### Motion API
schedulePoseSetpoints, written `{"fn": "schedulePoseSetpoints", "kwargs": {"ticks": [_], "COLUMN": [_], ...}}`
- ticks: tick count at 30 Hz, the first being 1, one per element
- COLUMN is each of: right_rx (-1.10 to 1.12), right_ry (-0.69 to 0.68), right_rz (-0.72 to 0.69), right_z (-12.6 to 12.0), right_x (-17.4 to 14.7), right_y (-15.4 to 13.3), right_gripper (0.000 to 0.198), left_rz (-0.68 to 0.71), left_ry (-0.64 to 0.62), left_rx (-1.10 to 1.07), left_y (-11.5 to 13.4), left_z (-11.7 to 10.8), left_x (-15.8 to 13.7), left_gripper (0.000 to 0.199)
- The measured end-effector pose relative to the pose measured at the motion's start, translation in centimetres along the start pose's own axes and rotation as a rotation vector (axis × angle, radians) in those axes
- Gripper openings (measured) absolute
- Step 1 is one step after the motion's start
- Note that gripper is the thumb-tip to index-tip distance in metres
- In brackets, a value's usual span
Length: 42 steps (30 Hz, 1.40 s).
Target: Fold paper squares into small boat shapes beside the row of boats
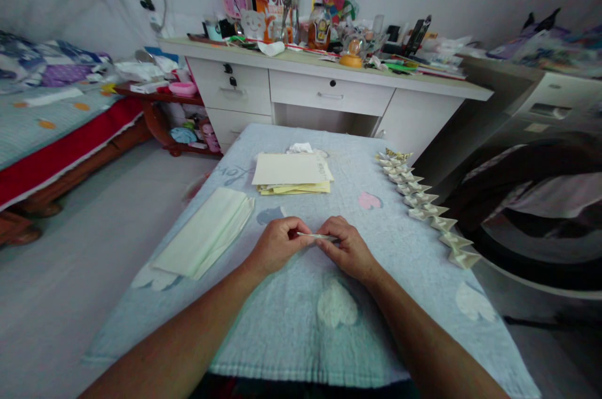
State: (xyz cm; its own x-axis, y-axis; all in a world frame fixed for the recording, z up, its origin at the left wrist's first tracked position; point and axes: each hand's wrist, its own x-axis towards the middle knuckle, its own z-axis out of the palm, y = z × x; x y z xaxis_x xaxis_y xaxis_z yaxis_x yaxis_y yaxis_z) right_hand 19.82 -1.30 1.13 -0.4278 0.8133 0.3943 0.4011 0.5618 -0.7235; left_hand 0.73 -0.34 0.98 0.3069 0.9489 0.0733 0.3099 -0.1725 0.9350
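The right hand (pixel 347 247) could pass between paper stack (pixel 292 170) and folded-paper row (pixel 422 200).

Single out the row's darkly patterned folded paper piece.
The folded paper piece at the far end: yellowish with dark markings; the other pieces look plain, pale.

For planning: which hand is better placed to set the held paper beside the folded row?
Probably the right hand: it pinches the paper and is nearer the folded row than the left hand.
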Motion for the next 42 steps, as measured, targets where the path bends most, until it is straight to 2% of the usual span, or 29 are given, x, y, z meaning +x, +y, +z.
{"fn": "schedulePoseSetpoints", "kwargs": {"ticks": [9,19,26,30,34,37,42], "right_rx": [0.009,0.023,0.03,0.015,0.002,0.008,0.003], "right_ry": [0.019,0.052,0.067,0.07,0.03,-0.005,0.061], "right_rz": [0.049,0.123,0.139,0.1,0.051,0.046,0.104], "right_z": [-0.2,-0.2,-0.4,-0.3,-0.2,-0.2,-0.4], "right_x": [0.0,-0.2,-0.1,0.0,-0.1,-0.1,-0.2], "right_y": [0.1,0.3,0.1,0.2,0.1,0.0,0.2], "right_gripper": [0.021,0.011,0.019,0.022,0.022,0.022,0.019], "left_rz": [-0.006,0.004,0.055,0.126,0.109,0.097,0.066], "left_ry": [-0.007,0.077,0.082,0.034,-0.044,-0.026,0.026], "left_rx": [-0.04,0.013,0.044,0.042,0.085,0.084,0.053], "left_y": [0.1,0.3,0.2,0.4,0.6,0.8,0.9], "left_z": [-0.5,-1.1,-1.3,-0.8,-0.4,-0.4,-0.5], "left_x": [0.2,-0.1,0.1,0.1,0.1,0.1,0.1], "left_gripper": [0.018,0.017,0.016,0.036,0.013,0.014,0.012]}}
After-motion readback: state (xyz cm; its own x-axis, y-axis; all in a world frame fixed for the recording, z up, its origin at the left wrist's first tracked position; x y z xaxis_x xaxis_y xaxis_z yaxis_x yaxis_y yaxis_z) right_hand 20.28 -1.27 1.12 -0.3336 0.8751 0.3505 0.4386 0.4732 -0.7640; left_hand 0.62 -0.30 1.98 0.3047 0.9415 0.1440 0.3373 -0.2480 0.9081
